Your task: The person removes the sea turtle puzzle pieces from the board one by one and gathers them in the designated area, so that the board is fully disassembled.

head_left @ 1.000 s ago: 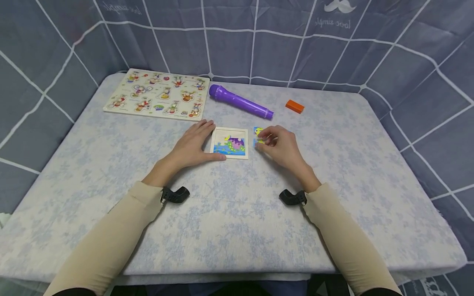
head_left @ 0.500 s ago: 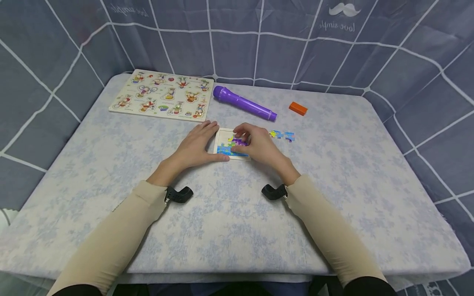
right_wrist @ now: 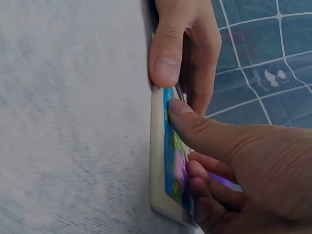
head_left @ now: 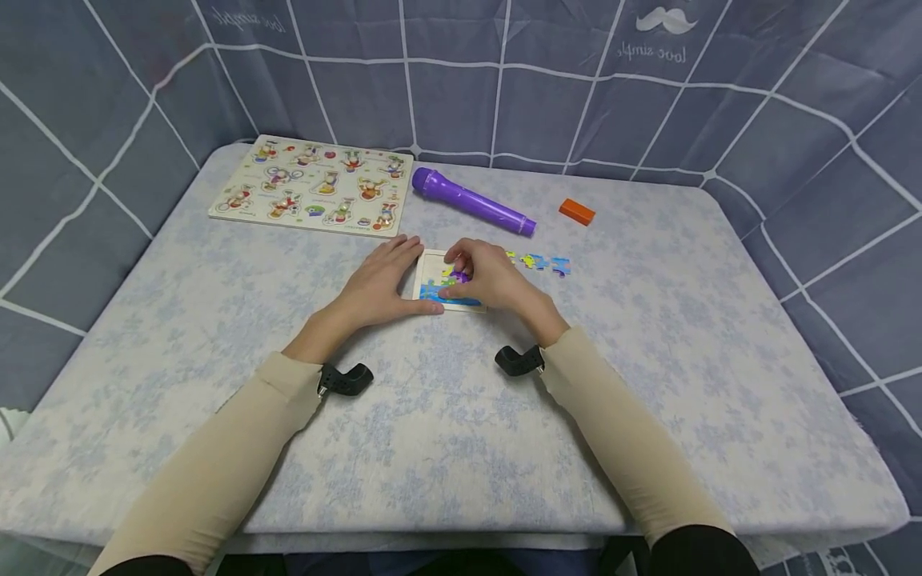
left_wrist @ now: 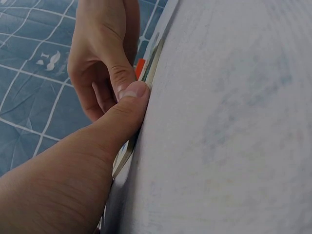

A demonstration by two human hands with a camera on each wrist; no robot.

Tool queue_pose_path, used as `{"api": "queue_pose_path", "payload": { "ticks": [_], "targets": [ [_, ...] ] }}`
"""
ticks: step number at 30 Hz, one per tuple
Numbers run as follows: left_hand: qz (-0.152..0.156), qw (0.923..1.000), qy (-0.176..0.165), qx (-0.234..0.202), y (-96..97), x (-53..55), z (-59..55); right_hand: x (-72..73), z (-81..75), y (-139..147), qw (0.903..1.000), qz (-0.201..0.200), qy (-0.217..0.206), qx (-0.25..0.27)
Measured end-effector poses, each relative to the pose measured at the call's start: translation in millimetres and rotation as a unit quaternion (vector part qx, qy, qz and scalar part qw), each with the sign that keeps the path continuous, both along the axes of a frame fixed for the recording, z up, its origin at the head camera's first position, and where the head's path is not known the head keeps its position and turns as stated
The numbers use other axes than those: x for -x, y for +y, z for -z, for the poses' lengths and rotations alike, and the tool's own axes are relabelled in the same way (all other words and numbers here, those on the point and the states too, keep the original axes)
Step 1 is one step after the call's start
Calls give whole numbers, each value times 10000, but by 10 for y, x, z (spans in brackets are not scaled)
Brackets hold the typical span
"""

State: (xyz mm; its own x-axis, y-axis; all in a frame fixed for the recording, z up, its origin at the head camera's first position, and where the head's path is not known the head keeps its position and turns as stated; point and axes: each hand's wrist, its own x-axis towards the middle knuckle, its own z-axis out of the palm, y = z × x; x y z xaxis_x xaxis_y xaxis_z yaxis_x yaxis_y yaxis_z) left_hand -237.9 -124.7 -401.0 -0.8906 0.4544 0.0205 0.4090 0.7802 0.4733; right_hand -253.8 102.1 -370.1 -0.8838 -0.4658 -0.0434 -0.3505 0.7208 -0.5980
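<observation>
A small wooden tray puzzle (head_left: 430, 258) lies on the cloth, its lower part filled with blue, green and purple picture pieces. My left hand (head_left: 378, 282) rests along its left side, fingers straight toward the far corner and thumb (right_wrist: 165, 68) on the near edge. Over the puzzle, my right hand (head_left: 488, 276) has bent fingers, with its thumb (right_wrist: 183, 109) close against the picture and its other fingertips farther along the board. I cannot tell whether a piece is between them. Several loose puzzle pieces (head_left: 560, 266) lie in a row to the right.
A large picture puzzle board (head_left: 310, 188) lies at the back left. Beside it is a purple toy microphone (head_left: 474, 201), and an orange block (head_left: 577, 211) sits farther right. Grey checked curtains (head_left: 454, 104) stand behind the cloth-covered table (head_left: 403, 456).
My right hand has moved left from the loose pieces onto the puzzle, uncovering several pieces at the right. The left hand stays at the puzzle's left side.
</observation>
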Motion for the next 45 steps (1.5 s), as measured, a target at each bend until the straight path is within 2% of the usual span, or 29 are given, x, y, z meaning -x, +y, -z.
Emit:
{"api": "queue_pose_path", "payload": {
  "ticks": [8,15,29,38,45],
  "targets": [
    [8,10000,21,-12,-14,-6,7,25,-46,-48,9996,-18,-194,-214],
    [54,10000,49,-24,2,-7,-10,-38,-24,-45,9997,200,146,8],
    [35,9999,97,3,-8,3,-3,-194,81,-38,9906,512,1002,774],
    [56,9999,136,22,8,14,-13,-251,101,41,9854,350,969,1356],
    [68,9999,95,19,16,13,-4,-309,24,219,9750,776,904,1877]
  ]
}}
